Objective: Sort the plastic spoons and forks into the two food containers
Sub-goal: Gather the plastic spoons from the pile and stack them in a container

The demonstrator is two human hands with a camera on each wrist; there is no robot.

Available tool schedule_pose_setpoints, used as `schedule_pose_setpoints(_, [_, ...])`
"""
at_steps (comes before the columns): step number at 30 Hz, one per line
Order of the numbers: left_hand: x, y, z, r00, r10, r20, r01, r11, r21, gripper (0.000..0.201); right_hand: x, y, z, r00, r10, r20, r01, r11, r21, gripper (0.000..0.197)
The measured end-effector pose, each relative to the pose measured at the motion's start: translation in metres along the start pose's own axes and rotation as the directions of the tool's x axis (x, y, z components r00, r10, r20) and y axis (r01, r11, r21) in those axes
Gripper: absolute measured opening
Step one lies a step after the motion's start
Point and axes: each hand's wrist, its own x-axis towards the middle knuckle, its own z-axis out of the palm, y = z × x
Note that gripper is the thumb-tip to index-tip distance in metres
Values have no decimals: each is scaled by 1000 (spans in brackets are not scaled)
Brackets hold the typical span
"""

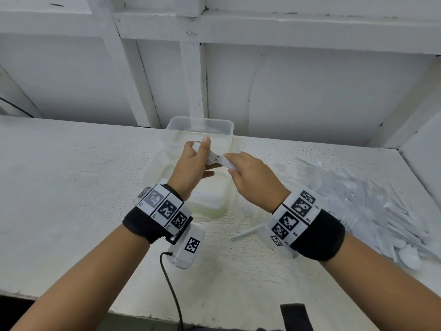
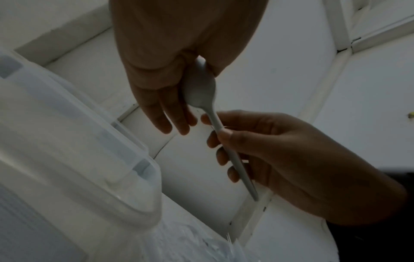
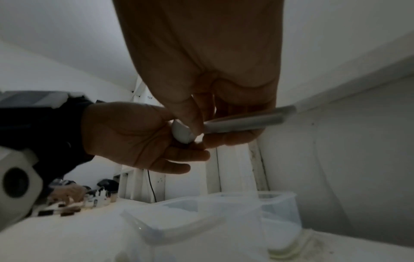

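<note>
A stack of white plastic spoons [image 1: 218,161] is held level between both hands above the two clear food containers. My left hand [image 1: 200,154] pinches the bowl end, thumb on top. My right hand [image 1: 235,164] grips the handles. In the left wrist view the spoon [image 2: 202,88] runs from my left hand [image 2: 177,113] into my right hand [image 2: 221,141]. In the right wrist view the handles [image 3: 248,122] stick out past my right hand [image 3: 201,131]. The far container [image 1: 200,125] looks empty. The near container [image 1: 214,207] holds a white stack of cutlery, partly hidden by my left wrist.
A clear plastic bag with a heap of white cutlery [image 1: 381,211] lies at the right of the white table [image 1: 71,187]. One loose piece [image 1: 248,232] lies in front of the near container. A black cable [image 1: 171,283] hangs from my left wrist. A white panelled wall stands behind.
</note>
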Motion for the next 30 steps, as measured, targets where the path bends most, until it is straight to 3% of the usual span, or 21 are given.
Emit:
schedule_pose_setpoints(5, [11, 4, -46, 997, 37, -61, -16, 953, 304, 40, 38, -6, -1, 998, -39, 53, 33, 994, 103, 38])
schedule_pose_setpoints(10, [25, 1, -99, 982, 118, -150, 10, 754, 657, 35, 74, -12, 5, 987, -15, 161, 1, 997, 82, 38])
schedule_pose_setpoints(12, [33, -9, -117, 981, 84, -172, 67, 690, 720, 32, 82, -16, 18, 972, 1, 235, -13, 999, 53, 39])
schedule_pose_setpoints(14, [38, -23, -129, 980, -34, -196, 166, 677, 717, 33, 88, -19, 34, 949, 23, 314, -31, 999, 21, 38])
schedule_pose_setpoints(16, [39, -34, -133, 962, -188, -199, 272, 731, 626, 35, 91, -22, 49, 928, 43, 370, -40, 999, -16, 37])
schedule_pose_setpoints(18, [38, -42, -131, 948, -260, -182, 317, 770, 553, 34, 93, -23, 63, 906, 57, 420, -37, 998, -56, 36])
schedule_pose_setpoints(27, [40, -51, -132, 953, -240, -186, 302, 809, 504, 26, 97, -17, 80, 808, 55, 587, 3, 995, -96, 37])
schedule_pose_setpoints(30, [40, -51, -131, 953, -239, -186, 301, 808, 506, 25, 98, -18, 81, 798, 46, 601, -14, 998, -59, 32])
